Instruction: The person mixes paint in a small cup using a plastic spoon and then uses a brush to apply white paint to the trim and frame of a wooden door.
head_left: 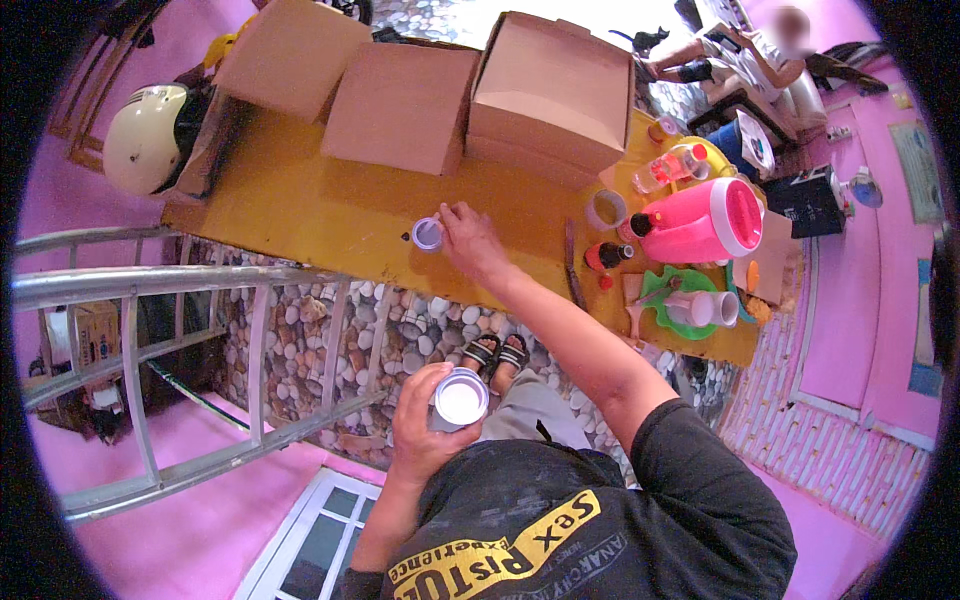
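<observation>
Close to my body, my left hand (413, 428) is wrapped round a small open jar (461, 400) with a pale lavender rim. White stuff shows inside the jar. My right arm reaches over the yellow table (300, 225), and my right hand (474, 240) has its fingers closed at the edge of a round lavender lid (427, 235) near the table's front edge. A tiny dark bit (406, 237) lies just left of the lid.
Cardboard boxes (548, 95) line the table's far side, with a cream helmet (145, 140) at left. On the right stand a pink jug (700, 222), bottles (606, 256) and a green tray (680, 318) with cups. A metal ladder (190, 288) lies left; a person (775, 65) sits beyond.
</observation>
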Tool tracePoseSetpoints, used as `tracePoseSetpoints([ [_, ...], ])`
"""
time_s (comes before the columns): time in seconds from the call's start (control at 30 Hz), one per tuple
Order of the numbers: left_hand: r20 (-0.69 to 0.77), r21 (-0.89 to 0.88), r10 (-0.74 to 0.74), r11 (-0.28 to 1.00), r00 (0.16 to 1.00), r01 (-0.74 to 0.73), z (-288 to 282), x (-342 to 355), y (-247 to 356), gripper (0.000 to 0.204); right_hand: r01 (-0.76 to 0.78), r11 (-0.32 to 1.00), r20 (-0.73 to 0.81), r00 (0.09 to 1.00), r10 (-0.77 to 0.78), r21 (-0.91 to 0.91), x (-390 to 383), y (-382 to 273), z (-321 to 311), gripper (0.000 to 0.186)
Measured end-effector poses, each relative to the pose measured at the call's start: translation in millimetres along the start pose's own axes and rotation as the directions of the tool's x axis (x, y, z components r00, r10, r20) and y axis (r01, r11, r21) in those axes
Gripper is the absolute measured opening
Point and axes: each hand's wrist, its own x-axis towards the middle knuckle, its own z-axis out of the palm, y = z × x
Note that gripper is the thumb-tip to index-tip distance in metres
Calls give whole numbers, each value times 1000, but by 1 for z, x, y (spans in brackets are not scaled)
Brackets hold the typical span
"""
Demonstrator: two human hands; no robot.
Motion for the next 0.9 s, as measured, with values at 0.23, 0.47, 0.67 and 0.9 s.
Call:
tracePoseSetpoints([
  [0.23,43,9,27,1000,999,-27,7,5,5,71,-109,978,-194,971,143,178,-36,-7,-32,38],
  [0.47,68,11,71,997,995,-72,22,15,2,69,-294,901,-130,928,349,320,-169,25,-54,24],
  [0.67,106,-15,114,994,988,-113,40,27,-9,72,-487,812,-108,833,543,322,-270,60,-89,27],
  [0.9,125,-71,167,985,978,-159,63,41,-7,69,-766,507,-43,536,843,396,-331,81,-98,24],
])
